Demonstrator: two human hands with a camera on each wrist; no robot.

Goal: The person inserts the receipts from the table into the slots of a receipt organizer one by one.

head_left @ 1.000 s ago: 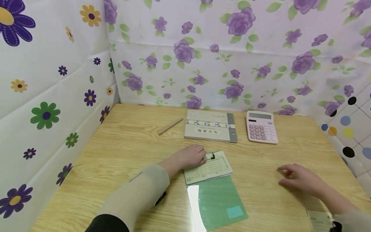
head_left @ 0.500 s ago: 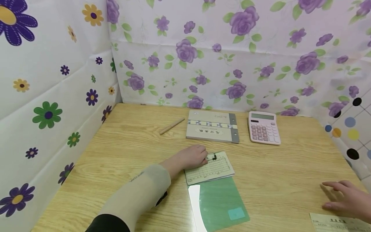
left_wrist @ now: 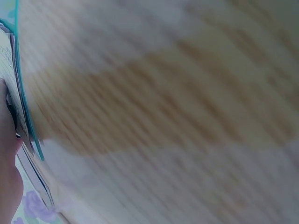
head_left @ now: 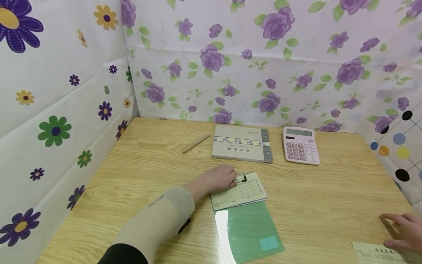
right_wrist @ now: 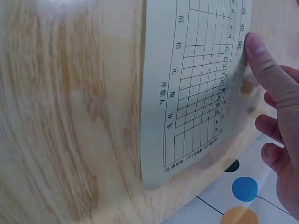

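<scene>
A clear green clipboard (head_left: 252,227) lies on the wooden table, tilted slightly. Printed form slips (head_left: 239,194) are on its upper half, beside a metal clip (head_left: 244,178) with a black end. My left hand (head_left: 219,179) grips the clipboard's top at the clip, fingers bent; its grasp is partly hidden. In the left wrist view only the clipboard's edge and part of the hand show. My right hand (head_left: 405,231) is over a loose receipt slip (right_wrist: 191,93) at the lower right. Its thumb (right_wrist: 261,56) is at the slip's edge, the other fingers loosely bent.
A grey ledger book (head_left: 242,143) lies at the back middle, with a pink calculator (head_left: 300,145) to its right. A thin brown stick-like pen (head_left: 196,143) lies left of the book. Flowered sheets (head_left: 211,73) stand behind and left of the table.
My right hand has moved right and toward me, to the loose slip, which shows more now. The view has shifted slightly. My left hand stays on the clipboard.
</scene>
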